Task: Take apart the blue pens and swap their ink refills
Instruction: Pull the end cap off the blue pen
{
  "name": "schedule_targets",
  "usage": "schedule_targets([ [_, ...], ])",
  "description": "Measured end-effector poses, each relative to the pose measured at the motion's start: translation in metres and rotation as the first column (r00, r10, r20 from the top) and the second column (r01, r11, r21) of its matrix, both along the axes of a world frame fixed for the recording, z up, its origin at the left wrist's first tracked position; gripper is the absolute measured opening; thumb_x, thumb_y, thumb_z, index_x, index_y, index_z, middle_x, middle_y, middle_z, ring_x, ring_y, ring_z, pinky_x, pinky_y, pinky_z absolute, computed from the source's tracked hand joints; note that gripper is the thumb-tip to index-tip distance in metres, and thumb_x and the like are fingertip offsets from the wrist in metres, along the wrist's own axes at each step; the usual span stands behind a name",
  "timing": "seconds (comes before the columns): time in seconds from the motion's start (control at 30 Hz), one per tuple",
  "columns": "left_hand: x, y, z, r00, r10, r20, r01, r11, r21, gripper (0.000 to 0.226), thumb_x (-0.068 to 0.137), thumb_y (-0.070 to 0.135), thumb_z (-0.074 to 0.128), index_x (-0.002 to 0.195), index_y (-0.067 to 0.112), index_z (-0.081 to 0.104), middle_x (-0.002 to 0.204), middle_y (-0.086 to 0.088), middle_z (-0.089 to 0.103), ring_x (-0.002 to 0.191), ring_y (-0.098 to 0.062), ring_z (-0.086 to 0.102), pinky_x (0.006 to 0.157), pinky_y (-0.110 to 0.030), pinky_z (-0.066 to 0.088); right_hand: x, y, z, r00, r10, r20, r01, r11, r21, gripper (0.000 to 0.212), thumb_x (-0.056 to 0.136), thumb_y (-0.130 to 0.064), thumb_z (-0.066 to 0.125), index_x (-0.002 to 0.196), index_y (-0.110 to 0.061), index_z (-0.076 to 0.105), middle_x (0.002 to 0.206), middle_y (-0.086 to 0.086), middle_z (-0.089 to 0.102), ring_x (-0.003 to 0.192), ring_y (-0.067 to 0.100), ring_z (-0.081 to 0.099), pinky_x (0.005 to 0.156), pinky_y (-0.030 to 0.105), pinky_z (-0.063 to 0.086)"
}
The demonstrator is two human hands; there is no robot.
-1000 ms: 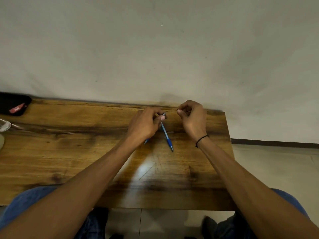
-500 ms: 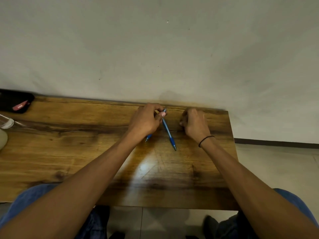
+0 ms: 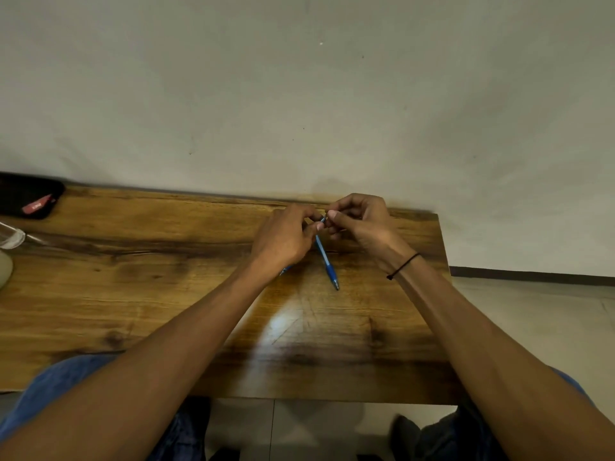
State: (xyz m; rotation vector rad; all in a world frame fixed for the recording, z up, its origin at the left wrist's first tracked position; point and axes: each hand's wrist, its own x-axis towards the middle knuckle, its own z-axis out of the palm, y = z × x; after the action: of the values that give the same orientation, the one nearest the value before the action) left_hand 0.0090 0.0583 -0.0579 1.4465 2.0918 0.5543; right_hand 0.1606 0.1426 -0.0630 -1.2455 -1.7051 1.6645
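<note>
2 hands: left hand (image 3: 283, 239) and right hand (image 3: 361, 221) meet at the far edge of the worktop (image 3: 133, 294)
Left hand: grasps the blue pen (image 3: 326, 261) near its top, steadying it
Right hand: fingertips pinch the pen's top end, likely to pull or twist it apart
Second pen (image 3: 285, 269): mostly hidden beneath left hand
Writing: red tag on black case (image 3: 28, 197), unreadable

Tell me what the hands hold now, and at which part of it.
Both hands meet at the top end of the blue pen: the left hand pinches it there, the right hand grips its very tip. Its writing point hangs free.
</note>
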Motion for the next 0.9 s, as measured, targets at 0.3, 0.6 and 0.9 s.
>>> schedule_targets([
  [0.3,0.002,0.002,0.002,0.999,-0.024,-0.021,0.024,1.0,-0.002,0.028,0.107,0.034,0.06,0.131,0.024,0.071,0.122,-0.002,0.077,0.111,-0.021,0.071,0.086,-0.036,0.054,-0.004,-0.002,0.0,1.0,-0.014,0.013,0.015,0.998,-0.067,0.006,0.101,-0.002,0.065,0.101,0.004,0.068,0.083,0.017,0.075,0.064,0.012,0.076,0.058,0.022,0.061],
  [0.6,0.002,-0.001,0.004,0.999,-0.028,-0.027,0.028,1.0,-0.014,0.023,0.107,0.032,0.062,0.126,0.025,0.072,0.121,-0.002,0.077,0.112,-0.023,0.071,0.091,-0.04,0.057,-0.008,-0.004,-0.003,0.996,-0.084,-0.03,0.081,0.993,-0.085,0.007,0.106,-0.004,0.058,0.105,0.001,0.062,0.072,0.01,0.076,0.062,0.019,0.077,0.057,0.025,0.062],
  [0.9,0.0,-0.002,-0.003,0.996,0.023,0.082,-0.015,0.996,-0.09,0.018,0.105,0.031,0.065,0.119,0.023,0.074,0.086,0.011,0.077,0.082,-0.003,0.071,0.077,-0.03,0.053,0.025,0.027,-0.004,0.809,-0.042,0.586,-0.176,0.935,0.309,0.013,0.099,-0.012,0.071,0.09,-0.004,0.075,0.086,0.013,0.079,0.074,0.023,0.074,0.073,0.038,0.064],
])
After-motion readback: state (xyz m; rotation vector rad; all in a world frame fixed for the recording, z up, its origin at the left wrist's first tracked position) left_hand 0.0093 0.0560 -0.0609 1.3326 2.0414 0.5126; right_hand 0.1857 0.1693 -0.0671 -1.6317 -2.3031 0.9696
